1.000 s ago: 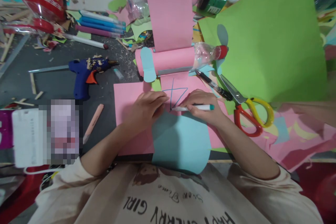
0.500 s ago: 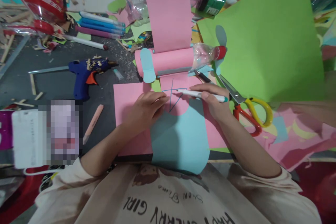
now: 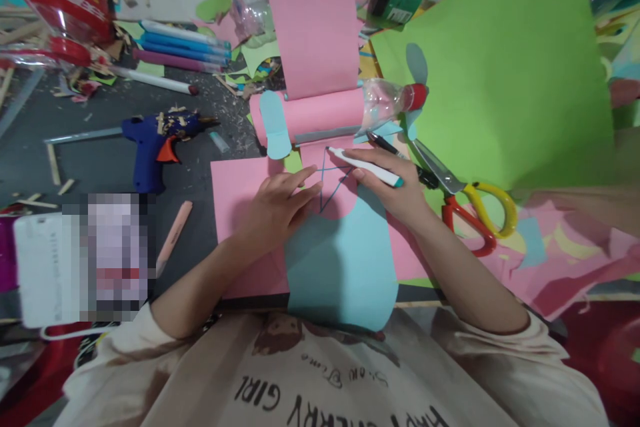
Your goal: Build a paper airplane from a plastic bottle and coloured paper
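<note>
A white marker [image 3: 373, 167] with a green end is gripped in my right hand [image 3: 393, 188], its tip at the top of a blue line drawing on the rounded pink paper [image 3: 340, 201]. Several crossing straight lines make up the drawing. My left hand [image 3: 280, 203] lies flat with fingers spread on the paper at the drawing's left side. Just beyond lies a plastic bottle [image 3: 385, 103] with a red cap, wrapped in pink paper, with a long pink wing-like strip [image 3: 315, 20] reaching away. Light blue paper [image 3: 343, 267] lies nearer my body.
Scissors [image 3: 457, 193] with red and yellow handles and a black pen [image 3: 385, 145] lie right of my right hand. A blue glue gun [image 3: 153, 147] and pink marker [image 3: 175, 230] are at left. Green card [image 3: 510, 80] covers the right side; several markers [image 3: 183, 47] lie behind.
The marker tip has moved up and slightly left to the top of the drawing, and my right hand has shifted left. My left hand's fingers have spread. The whole view has shifted slightly.
</note>
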`<state>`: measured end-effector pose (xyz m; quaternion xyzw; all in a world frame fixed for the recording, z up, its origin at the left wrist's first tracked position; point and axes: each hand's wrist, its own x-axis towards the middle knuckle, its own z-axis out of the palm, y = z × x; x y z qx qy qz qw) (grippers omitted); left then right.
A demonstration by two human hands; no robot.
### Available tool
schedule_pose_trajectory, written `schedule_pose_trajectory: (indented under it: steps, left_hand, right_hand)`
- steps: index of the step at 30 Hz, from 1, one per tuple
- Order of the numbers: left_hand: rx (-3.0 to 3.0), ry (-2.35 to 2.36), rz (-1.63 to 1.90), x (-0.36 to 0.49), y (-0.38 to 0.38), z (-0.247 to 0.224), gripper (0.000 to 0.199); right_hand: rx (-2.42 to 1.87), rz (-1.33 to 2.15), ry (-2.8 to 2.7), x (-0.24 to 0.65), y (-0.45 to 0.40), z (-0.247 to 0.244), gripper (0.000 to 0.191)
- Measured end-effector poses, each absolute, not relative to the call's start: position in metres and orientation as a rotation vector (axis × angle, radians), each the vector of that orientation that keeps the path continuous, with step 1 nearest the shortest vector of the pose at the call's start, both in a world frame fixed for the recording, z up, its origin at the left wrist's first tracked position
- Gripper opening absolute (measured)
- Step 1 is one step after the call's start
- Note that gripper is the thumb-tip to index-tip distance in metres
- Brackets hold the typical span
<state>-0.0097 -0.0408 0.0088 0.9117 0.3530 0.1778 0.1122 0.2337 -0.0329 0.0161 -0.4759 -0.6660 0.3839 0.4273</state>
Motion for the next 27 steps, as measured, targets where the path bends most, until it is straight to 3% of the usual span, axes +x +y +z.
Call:
schedule_pose_trajectory:
  steps: [27]
  left_hand:
    - [2.648, 1.052, 0.443, -0.0098, -0.0398, 0.0104, 0.028]
  right_hand:
    - [-1.241, 0.986, -1.563, 0.2365, -0.0329, 0.0159, 0.017]
